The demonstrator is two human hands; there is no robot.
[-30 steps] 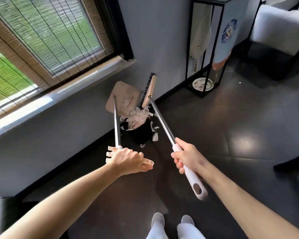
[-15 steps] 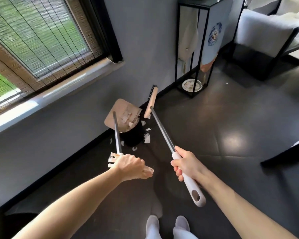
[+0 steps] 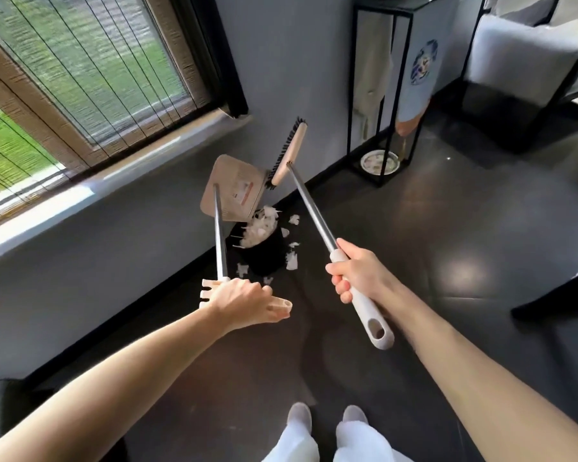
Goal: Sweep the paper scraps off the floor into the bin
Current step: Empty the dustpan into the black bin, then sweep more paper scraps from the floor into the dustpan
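A small black bin [image 3: 267, 256] stands on the dark floor by the wall, heaped with white paper scraps [image 3: 259, 226]. More scraps [image 3: 291, 258] lie on the floor around it. My left hand [image 3: 244, 300] grips the top of a long-handled beige dustpan [image 3: 231, 188], which is tilted above the bin. My right hand [image 3: 359, 274] grips the white handle of a broom whose brush head [image 3: 289, 151] is raised beside the dustpan's right edge.
A grey wall with a window and sill is on the left. A black metal stand [image 3: 381, 91] with a round dish [image 3: 380, 162] at its base is at the back right. A grey cushioned seat [image 3: 528, 58] is further right. My feet [image 3: 327, 416] are below.
The dustpan and broom head have lifted higher above the bin, and the broom head now sits against the pan's right edge. The bin's heap of scraps shows again.
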